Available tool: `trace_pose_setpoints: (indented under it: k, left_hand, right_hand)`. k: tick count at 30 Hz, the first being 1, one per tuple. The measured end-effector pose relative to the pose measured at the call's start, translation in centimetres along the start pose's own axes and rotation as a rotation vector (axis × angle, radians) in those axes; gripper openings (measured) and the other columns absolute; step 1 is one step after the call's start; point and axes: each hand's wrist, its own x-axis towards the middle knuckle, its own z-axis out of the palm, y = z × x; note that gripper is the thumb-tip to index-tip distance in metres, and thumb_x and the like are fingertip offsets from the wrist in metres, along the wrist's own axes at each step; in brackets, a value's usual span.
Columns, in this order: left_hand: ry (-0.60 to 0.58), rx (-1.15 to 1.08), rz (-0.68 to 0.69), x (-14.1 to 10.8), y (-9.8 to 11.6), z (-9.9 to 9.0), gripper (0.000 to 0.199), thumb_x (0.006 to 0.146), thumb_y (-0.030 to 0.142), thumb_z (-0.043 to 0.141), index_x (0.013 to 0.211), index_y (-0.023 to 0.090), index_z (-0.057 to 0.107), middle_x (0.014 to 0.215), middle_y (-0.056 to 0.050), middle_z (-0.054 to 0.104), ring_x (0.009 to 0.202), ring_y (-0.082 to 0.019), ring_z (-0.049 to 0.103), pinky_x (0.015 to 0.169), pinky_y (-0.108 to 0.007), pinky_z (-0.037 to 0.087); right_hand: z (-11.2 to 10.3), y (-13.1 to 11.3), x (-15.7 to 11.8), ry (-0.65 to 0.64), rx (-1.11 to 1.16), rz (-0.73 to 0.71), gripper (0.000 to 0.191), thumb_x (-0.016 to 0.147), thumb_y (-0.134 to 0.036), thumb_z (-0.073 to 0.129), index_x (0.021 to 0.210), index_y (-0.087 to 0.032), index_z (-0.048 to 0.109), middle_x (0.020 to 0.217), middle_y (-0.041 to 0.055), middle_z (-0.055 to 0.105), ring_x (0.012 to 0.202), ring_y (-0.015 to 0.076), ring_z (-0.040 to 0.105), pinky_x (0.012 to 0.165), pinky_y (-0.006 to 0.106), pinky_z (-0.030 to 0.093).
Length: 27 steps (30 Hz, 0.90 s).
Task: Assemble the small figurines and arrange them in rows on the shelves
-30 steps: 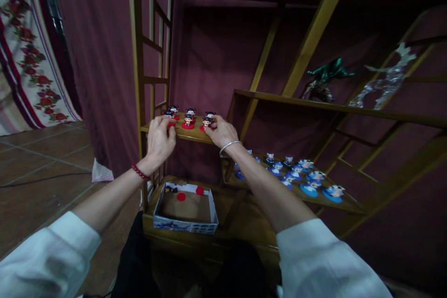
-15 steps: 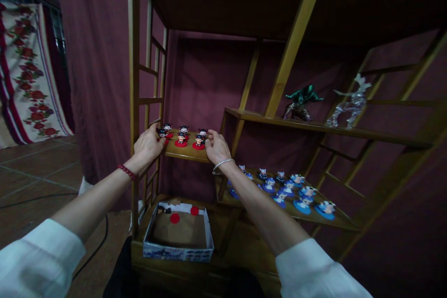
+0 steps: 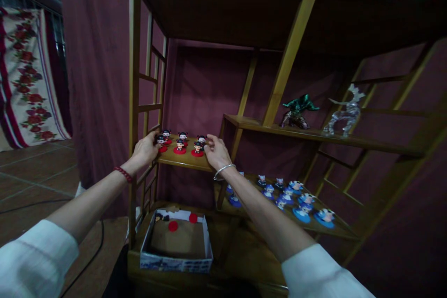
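Several small dark-haired figurines [image 3: 179, 146] on round red bases stand in two rows on a small wooden shelf [image 3: 185, 160]. At the row's left end, my left hand [image 3: 146, 148] has its fingertips at the front left figurine [image 3: 161, 142]; whether they grip it is hard to make out. My right hand [image 3: 217, 152] is at the right end, its fingers bent beside the right figurines [image 3: 197, 148], and its hold is unclear too. A red bead bracelet is on the left wrist, a silver bangle on the right.
An open cardboard box [image 3: 176, 264] below holds two red discs [image 3: 172, 226] and a dark-haired figurine [image 3: 161, 217]. Blue-based figurines [image 3: 302, 213] stand on the lower right shelf. Above them are a green figure [image 3: 297, 111] and a clear deer figure [image 3: 345, 114]. Wooden posts frame the shelves.
The camera view has shifted, so the shelves appear slightly lower. Both hands remain at the ends of the red-based figurines, which look the same in arrangement.
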Motion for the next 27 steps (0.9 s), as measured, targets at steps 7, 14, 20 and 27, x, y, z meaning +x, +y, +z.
trace_pose_setpoints:
  k: [7, 14, 20, 27]
  left_hand:
    - [0.008, -0.118, 0.024, 0.7, -0.2, -0.4, 0.042, 0.075, 0.025, 0.051, 0.116, 0.020, 0.050, 0.103, -0.006, 0.063, 0.090, -0.018, 0.059, 0.075, -0.025, 0.044]
    - [0.026, -0.114, 0.077, 2.1, 0.7, -1.4, 0.041, 0.075, 0.025, 0.053, 0.115, 0.021, 0.050, 0.100, -0.004, 0.064, 0.088, -0.016, 0.059, 0.073, -0.022, 0.043]
    - [0.003, -0.139, 0.153, 3.5, 0.9, -0.7, 0.040, 0.074, 0.023, 0.053, 0.114, 0.020, 0.050, 0.100, -0.004, 0.064, 0.086, -0.015, 0.059, 0.071, -0.021, 0.043]
    - [-0.033, -0.142, 0.188, 4.5, 1.4, 0.1, 0.042, 0.073, 0.026, 0.055, 0.114, 0.020, 0.051, 0.101, -0.006, 0.064, 0.087, -0.016, 0.059, 0.069, -0.021, 0.043]
  right_hand:
    - [-0.9, -1.3, 0.9, 0.016, -0.013, -0.065, 0.039, 0.074, -0.013, 0.047, 0.112, -0.012, 0.052, 0.108, 0.0123, 0.052, 0.093, 0.0159, 0.057, 0.084, 0.029, 0.047]
    - [-0.8, -3.1, 2.1, -0.015, -0.050, -0.126, 0.033, 0.074, -0.015, 0.048, 0.107, -0.016, 0.056, 0.102, 0.0073, 0.055, 0.088, 0.0124, 0.058, 0.083, 0.025, 0.046]
    - [-0.8, -4.3, 3.7, -0.068, -0.139, -0.199, 0.033, 0.075, -0.015, 0.048, 0.107, -0.016, 0.056, 0.103, 0.0072, 0.056, 0.090, 0.0121, 0.057, 0.085, 0.023, 0.044]
    - [-1.8, -5.3, 6.6, -0.205, -0.293, -0.207, 0.031, 0.075, -0.014, 0.051, 0.105, -0.017, 0.060, 0.100, 0.0046, 0.063, 0.090, 0.0127, 0.059, 0.084, 0.023, 0.044]
